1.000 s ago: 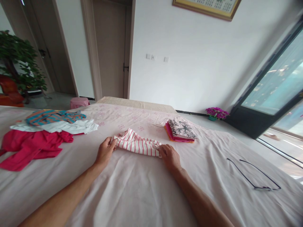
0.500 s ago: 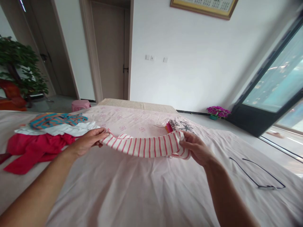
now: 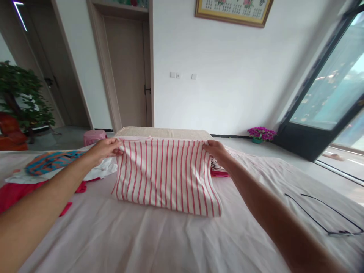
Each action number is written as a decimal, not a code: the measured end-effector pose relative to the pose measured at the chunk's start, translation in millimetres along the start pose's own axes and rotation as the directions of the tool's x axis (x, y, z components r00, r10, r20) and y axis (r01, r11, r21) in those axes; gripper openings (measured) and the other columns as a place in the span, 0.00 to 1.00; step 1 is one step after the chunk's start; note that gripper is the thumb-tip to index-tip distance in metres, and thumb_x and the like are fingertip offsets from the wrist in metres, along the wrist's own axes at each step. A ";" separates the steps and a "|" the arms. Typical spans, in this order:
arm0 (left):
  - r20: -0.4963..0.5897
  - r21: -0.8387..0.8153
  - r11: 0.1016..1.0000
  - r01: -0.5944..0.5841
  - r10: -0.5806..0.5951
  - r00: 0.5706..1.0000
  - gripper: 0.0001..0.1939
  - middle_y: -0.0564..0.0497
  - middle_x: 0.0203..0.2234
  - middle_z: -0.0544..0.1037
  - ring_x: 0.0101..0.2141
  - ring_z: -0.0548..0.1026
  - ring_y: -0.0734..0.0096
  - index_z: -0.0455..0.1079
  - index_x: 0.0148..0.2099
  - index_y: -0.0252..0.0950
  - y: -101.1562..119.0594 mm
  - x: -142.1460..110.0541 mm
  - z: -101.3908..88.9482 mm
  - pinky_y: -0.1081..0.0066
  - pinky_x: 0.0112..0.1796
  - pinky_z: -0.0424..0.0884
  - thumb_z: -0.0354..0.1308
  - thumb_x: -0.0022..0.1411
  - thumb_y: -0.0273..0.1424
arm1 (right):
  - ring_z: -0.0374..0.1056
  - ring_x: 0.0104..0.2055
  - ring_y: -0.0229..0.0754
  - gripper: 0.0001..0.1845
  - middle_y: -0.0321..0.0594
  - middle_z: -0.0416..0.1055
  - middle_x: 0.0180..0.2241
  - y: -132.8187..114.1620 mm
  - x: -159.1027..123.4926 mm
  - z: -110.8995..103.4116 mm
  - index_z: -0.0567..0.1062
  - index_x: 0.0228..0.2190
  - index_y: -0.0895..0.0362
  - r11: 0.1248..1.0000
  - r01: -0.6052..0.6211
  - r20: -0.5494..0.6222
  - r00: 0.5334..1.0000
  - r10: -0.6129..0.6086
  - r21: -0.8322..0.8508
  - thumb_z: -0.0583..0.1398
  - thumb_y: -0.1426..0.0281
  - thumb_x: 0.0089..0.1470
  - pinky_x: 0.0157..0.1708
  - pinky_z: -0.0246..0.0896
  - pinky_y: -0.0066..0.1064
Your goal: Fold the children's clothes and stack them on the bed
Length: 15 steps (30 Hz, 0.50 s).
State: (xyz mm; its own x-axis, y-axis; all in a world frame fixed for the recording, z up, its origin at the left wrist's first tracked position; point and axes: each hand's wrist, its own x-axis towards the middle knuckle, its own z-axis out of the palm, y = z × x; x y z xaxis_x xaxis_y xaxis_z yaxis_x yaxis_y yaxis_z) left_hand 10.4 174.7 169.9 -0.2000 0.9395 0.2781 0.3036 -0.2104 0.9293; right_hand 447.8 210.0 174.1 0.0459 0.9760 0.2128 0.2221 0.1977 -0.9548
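A white garment with red stripes (image 3: 165, 176) hangs stretched between my two hands, its lower edge at or just above the pale bed sheet (image 3: 148, 242). My left hand (image 3: 106, 148) pinches its upper left corner. At the upper right corner, my right hand (image 3: 214, 148) grips the cloth between thumb and fingers. The garment looks doubled over, with its stripes running up and down. Partly hidden behind it and my right hand lies a printed garment (image 3: 217, 168) with red at its lower edge.
On the left lie a red garment (image 3: 19, 195), white cloth (image 3: 102, 170) and a blue-and-orange striped garment (image 3: 52, 161). Eyeglasses (image 3: 327, 227) rest on the sheet at right. Beyond the bed stand a pink stool (image 3: 95, 135) and a pot of purple flowers (image 3: 261, 133).
Both hands have risen with the striped garment. It was a narrow, sagging band and now hangs as a wide, flat panel. The view has tilted up slightly.
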 end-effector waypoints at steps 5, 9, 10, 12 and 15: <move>-0.184 -0.016 0.962 -0.271 0.264 0.947 0.20 0.48 0.38 0.76 0.36 0.75 0.77 0.65 0.52 0.20 51.4 42.7 -1.2 0.56 0.53 0.66 0.51 0.68 0.34 | 0.67 0.29 0.34 0.08 0.33 0.69 0.27 -55.5 37.2 3.6 0.73 0.32 0.56 0.896 0.383 -0.196 0.918 -0.343 0.224 0.64 0.69 0.46 0.33 0.68 0.30; -0.165 0.083 0.923 -0.376 0.385 0.908 0.25 0.47 0.38 0.78 0.37 0.75 0.73 0.67 0.52 0.20 43.7 27.5 -11.1 0.55 0.51 0.68 0.54 0.65 0.40 | 0.67 0.33 0.34 0.08 0.34 0.71 0.30 -48.4 17.2 2.9 0.74 0.32 0.57 0.876 0.436 -0.158 0.898 -0.410 0.207 0.63 0.69 0.47 0.40 0.66 0.32; -0.141 0.109 0.934 -0.341 0.354 0.925 0.25 0.48 0.37 0.78 0.36 0.75 0.72 0.68 0.51 0.22 30.0 20.0 -11.7 0.58 0.49 0.70 0.54 0.64 0.42 | 0.67 0.34 0.35 0.09 0.35 0.71 0.30 -35.2 9.6 4.0 0.74 0.32 0.57 0.893 0.406 -0.122 0.913 -0.388 0.193 0.64 0.68 0.46 0.40 0.66 0.31; -0.069 0.164 0.956 -0.243 0.257 0.964 0.25 0.49 0.33 0.78 0.34 0.76 0.70 0.71 0.48 0.27 -7.0 3.2 -9.3 0.66 0.40 0.73 0.56 0.59 0.44 | 0.67 0.33 0.37 0.10 0.35 0.72 0.29 0.6 -5.4 7.3 0.75 0.32 0.58 0.938 0.317 -0.040 0.948 -0.314 0.138 0.64 0.67 0.45 0.37 0.64 0.30; 0.017 0.253 0.964 -0.088 0.087 0.996 0.23 0.51 0.26 0.78 0.29 0.77 0.65 0.73 0.43 0.33 -67.7 -24.0 0.4 0.74 0.26 0.68 0.59 0.51 0.45 | 0.65 0.31 0.38 0.12 0.36 0.72 0.27 60.7 -26.6 13.0 0.76 0.32 0.60 0.982 0.190 0.059 0.980 -0.190 0.004 0.62 0.66 0.43 0.32 0.60 0.29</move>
State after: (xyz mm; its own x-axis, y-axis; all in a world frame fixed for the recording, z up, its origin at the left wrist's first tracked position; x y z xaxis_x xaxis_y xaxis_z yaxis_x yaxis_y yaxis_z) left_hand -5.0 166.5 100.3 -0.1574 0.9220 0.3537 0.5455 -0.2174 0.8094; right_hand 447.5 197.2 107.7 -0.0545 0.9243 0.3778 0.2233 0.3801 -0.8976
